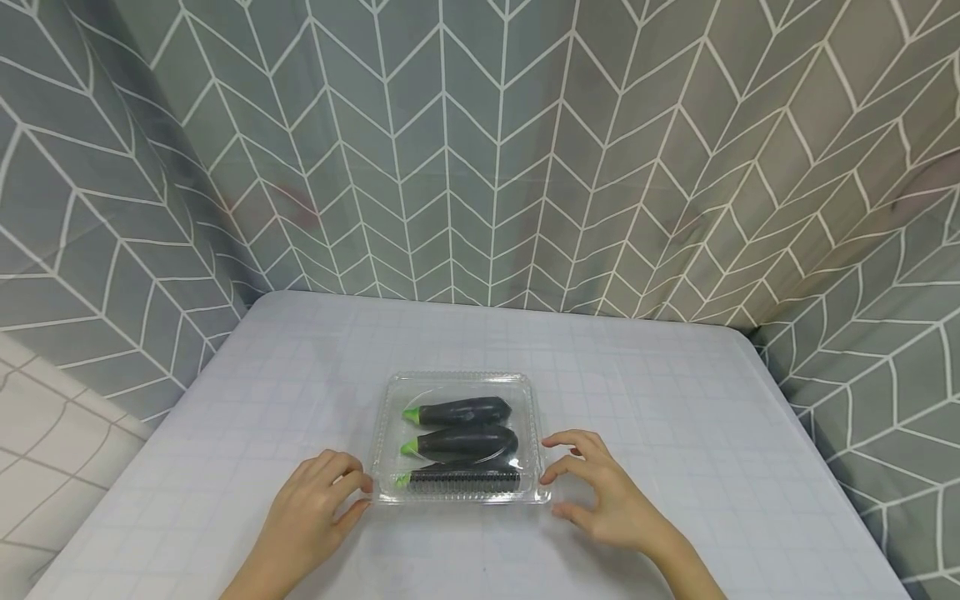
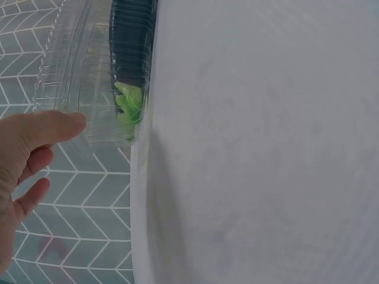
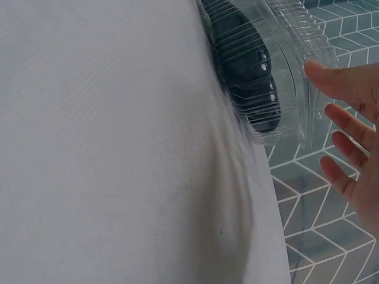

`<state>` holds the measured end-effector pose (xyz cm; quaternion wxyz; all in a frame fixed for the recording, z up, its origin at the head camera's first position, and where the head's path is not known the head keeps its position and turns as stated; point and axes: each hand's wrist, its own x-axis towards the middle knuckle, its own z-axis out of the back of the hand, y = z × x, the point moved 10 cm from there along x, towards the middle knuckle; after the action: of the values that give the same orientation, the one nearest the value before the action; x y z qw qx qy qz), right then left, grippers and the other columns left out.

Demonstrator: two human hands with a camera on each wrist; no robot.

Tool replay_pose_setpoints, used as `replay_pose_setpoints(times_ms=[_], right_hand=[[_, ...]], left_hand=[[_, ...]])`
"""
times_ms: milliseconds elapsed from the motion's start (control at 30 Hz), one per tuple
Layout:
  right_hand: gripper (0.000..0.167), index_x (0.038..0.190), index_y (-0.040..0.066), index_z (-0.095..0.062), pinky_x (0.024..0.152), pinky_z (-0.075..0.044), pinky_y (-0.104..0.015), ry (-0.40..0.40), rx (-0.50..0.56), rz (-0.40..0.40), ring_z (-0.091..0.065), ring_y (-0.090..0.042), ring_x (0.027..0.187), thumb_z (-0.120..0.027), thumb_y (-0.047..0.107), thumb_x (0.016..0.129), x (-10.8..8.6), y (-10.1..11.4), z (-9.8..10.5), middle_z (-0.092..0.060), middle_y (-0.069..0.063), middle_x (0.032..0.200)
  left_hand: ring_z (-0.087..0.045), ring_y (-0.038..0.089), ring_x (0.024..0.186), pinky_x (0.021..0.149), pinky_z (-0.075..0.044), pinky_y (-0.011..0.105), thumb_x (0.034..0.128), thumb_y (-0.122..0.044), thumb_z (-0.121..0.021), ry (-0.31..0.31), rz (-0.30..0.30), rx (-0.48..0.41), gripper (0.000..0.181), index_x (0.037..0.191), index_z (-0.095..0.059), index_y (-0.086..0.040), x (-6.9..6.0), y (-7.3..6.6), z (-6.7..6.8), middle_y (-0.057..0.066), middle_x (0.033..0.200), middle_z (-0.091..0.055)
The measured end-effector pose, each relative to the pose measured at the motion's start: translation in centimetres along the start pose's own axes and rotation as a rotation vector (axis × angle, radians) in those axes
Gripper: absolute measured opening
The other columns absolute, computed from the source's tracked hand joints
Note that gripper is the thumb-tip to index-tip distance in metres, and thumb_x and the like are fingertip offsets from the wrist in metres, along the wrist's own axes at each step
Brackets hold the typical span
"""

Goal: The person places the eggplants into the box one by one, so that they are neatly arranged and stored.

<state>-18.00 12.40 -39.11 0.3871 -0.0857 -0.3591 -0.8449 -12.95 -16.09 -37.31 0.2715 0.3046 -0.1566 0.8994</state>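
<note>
A clear plastic clamshell box (image 1: 386, 433) lies on the table with its lid down over the base. Inside are three dark eggplants (image 1: 461, 442), side by side with their green stem ends to the left. At the box's front left corner is my left hand (image 1: 315, 504), bent fingertips at the rim, thumb a little apart from the index finger. On the opposite side my right hand (image 1: 600, 487) has its fingers spread and loosely bent beside the right rim. In the right wrist view, one digit overlaps the rim; contact there is hard to tell.
A white cloth with a faint grid covers the table (image 1: 637, 375). Grey curtains (image 1: 465, 167) with white chevron lines stand behind the table and on both sides. Pale tiles (image 1: 52, 450) show at the left.
</note>
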Motion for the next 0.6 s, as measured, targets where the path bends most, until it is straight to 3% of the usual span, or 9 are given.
replay_pose_setpoints(times_ms=[167,233,300,367,467,533,600], right_hand=[[0.042,0.095,0.024,-0.067,0.097,-0.042,-0.044,-0.009,0.007,-0.005,-0.039,-0.019,0.124,-0.084,0.004,0.062,-0.06,-0.04,0.07,-0.052,-0.001,0.13],[0.042,0.095,0.024,-0.067,0.098,-0.041,-0.041,-0.008,0.014,-0.012,-0.039,-0.019,0.125,-0.084,0.004,0.063,-0.1,-0.12,0.05,-0.052,0.0,0.131],[0.043,0.096,0.024,-0.067,0.098,-0.041,-0.038,-0.013,0.015,-0.003,-0.039,-0.02,0.124,-0.084,0.003,0.063,-0.13,-0.07,0.07,-0.052,-0.001,0.13],[0.042,0.096,0.024,-0.067,0.099,-0.04,-0.035,-0.012,0.019,-0.002,-0.039,-0.02,0.124,-0.084,0.003,0.063,-0.15,-0.09,0.06,-0.052,-0.002,0.13],[0.042,0.097,0.025,-0.066,0.1,-0.039,-0.033,-0.006,0.022,0.0,-0.039,-0.021,0.124,-0.084,0.004,0.064,-0.16,-0.12,0.02,-0.052,-0.004,0.13],[0.043,0.097,0.027,-0.065,0.101,-0.038,-0.033,0.001,0.025,-0.01,-0.039,-0.02,0.124,-0.084,0.005,0.065,-0.18,-0.2,-0.01,-0.052,-0.004,0.13],[0.045,0.098,0.03,-0.065,0.1,-0.039,-0.033,0.002,0.025,-0.025,-0.04,-0.019,0.123,-0.084,0.006,0.065,-0.21,-0.31,0.02,-0.053,-0.003,0.129]], left_hand=[[-0.054,0.01,0.079,0.073,-0.046,0.032,0.0539,-0.007,-0.087,-0.02,-0.014,-0.01,0.031,0.073,-0.067,-0.02,0.02,0.01,0.06,-0.012,0.085,-0.057],[-0.054,0.01,0.079,0.072,-0.046,0.032,0.059,-0.009,-0.083,-0.028,-0.027,-0.02,0.024,0.073,-0.067,-0.019,0.04,0.03,0.11,-0.012,0.085,-0.058],[-0.055,0.011,0.078,0.072,-0.046,0.032,0.0738,-0.016,-0.077,-0.039,-0.045,-0.03,0.01,0.072,-0.068,-0.018,0.06,0.02,0.16,-0.012,0.084,-0.059],[-0.055,0.011,0.077,0.072,-0.046,0.033,0.0752,-0.016,-0.075,-0.041,-0.055,-0.04,0.008,0.072,-0.067,-0.018,0.09,0.02,0.17,-0.011,0.084,-0.059],[-0.055,0.011,0.077,0.071,-0.047,0.034,0.0702,-0.013,-0.079,-0.023,-0.055,-0.025,0.015,0.072,-0.065,-0.018,0.11,-0.01,-0.02,-0.011,0.084,-0.058],[-0.056,0.011,0.08,0.072,-0.048,0.034,0.0547,-0.007,-0.084,0.008,-0.033,-0.013,0.032,0.074,-0.063,-0.019,0.1,0.11,-0.23,-0.012,0.086,-0.057],[-0.056,0.009,0.083,0.074,-0.048,0.033,0.0527,-0.014,-0.089,0.045,0.0,-0.011,0.037,0.078,-0.062,-0.021,-0.01,0.35,-0.35,-0.013,0.089,-0.056]])
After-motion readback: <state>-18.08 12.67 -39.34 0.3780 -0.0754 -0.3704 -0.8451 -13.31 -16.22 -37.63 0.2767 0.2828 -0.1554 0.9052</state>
